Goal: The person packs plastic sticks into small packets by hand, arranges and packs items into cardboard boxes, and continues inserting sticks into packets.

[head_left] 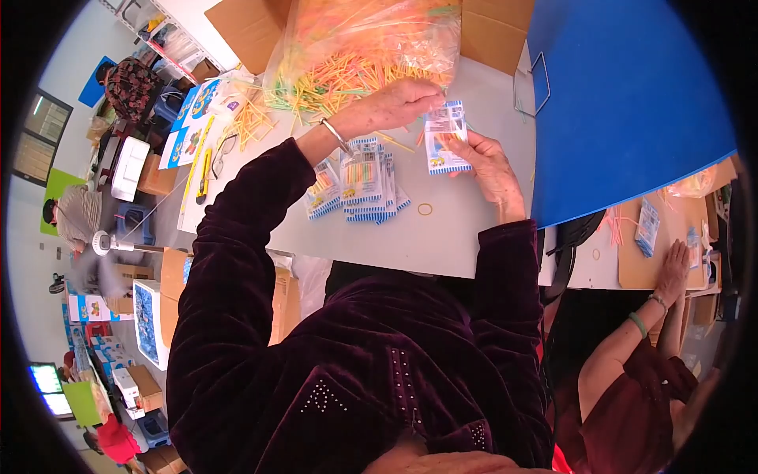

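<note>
My right hand [491, 167] grips a small blue-and-white printed packet [446, 142] by its lower right side, thumb on the front. At the packet's top edge is my left hand [401, 103], fingers closed together; whatever they pinch is hidden. Below my left wrist lies a stack of similar packets [363, 175], with thin coloured sticks showing through their clear windows. Beyond both hands, a large clear bag [371, 39] spills a heap of thin yellow, orange and green sticks [339, 83] onto the white table [379, 241].
Loose sticks [251, 118], glasses [225, 150] and a yellow cutter [204, 174] lie on the left. A rubber band [425, 208] sits near the packets. A blue panel [624, 103] stands at right; beyond it a co-worker's hand [673, 272] rests near another packet.
</note>
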